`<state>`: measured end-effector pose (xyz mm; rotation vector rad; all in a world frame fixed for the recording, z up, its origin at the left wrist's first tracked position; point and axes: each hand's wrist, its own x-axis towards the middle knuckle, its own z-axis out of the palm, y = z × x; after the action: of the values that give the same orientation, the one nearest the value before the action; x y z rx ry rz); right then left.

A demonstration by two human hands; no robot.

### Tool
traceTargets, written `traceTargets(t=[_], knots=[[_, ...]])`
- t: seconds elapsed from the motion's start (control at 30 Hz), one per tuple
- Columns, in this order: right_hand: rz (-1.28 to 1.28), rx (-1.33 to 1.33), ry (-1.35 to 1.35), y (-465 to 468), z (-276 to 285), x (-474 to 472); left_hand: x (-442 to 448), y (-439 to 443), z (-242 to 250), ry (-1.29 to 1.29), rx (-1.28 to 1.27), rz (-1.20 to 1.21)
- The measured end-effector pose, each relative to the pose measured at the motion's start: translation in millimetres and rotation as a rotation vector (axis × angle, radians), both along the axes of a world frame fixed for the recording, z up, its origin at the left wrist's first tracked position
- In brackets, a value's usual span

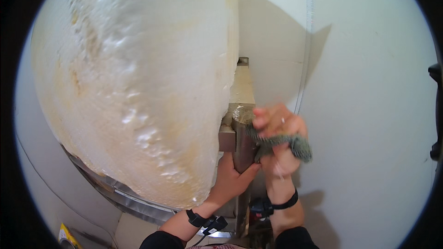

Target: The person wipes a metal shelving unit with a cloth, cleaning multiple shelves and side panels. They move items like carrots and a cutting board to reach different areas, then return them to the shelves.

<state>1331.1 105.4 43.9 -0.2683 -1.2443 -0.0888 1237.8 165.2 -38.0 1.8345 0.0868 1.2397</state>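
Note:
A metal post (245, 150) with a round top stands to the right of a large pale domed mass (155, 76), whose surface is glossy and bumpy. My left hand (231, 176) is wrapped around the post below a short metal block (227, 141); its thumb lies on the near side and most of its fingers are hidden. My right hand (282, 122), slightly blurred, holds a grey-green knit cloth (301, 148) beside the top of the post. Part of the cloth hangs against the post's side. White specks (236, 113) show on the round top.
A pale wall (363, 110) rises close on the right, with a trim strip (308, 10) running down it. Behind the post a flat metal bar (242, 83) extends along the mass. A metal frame (138, 204) curves under it. At lower left lies a yellow packet (65, 235).

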Motion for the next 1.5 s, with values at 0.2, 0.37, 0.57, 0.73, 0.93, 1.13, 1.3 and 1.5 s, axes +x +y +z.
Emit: traceTargets(t=[0.2, 0.37, 0.57, 0.73, 0.93, 1.13, 1.3, 1.5], knots=[[-0.001, -0.127, 1.074, -17.6, -39.7, 23.5, 5.2, 5.6, -9.9, -0.046, 0.022, -0.010], [-0.033, -0.088, 0.935, -15.0, -52.2, 12.4, 10.0, 1.9, -7.0, -0.051, -0.090, -0.047], [-0.763, -0.073, -0.088, -9.6, -52.4, -13.3, 11.1, 5.6, -1.6, -0.009, 0.015, -0.002], [-0.826, -0.150, -0.154, -10.0, -56.7, -21.7, 8.3, 5.8, -4.5, -0.031, -0.100, -0.025], [-0.638, -0.488, -0.054, -28.3, -158.6, -25.8, 8.7, 6.6, -10.8, -0.018, -0.036, -0.123], [-0.648, -0.461, 0.037, -33.9, -188.8, -42.9, 12.8, 8.2, -13.6, 0.009, -0.020, 0.178], [-0.709, -0.276, -0.250, -12.6, -108.1, -21.8, -1.8, 1.7, -14.2, -0.113, -0.399, -0.162], [-0.868, -0.348, -0.169, -10.0, -91.3, -43.5, -20.3, 15.8, 8.0, 0.104, -0.365, -0.398]])
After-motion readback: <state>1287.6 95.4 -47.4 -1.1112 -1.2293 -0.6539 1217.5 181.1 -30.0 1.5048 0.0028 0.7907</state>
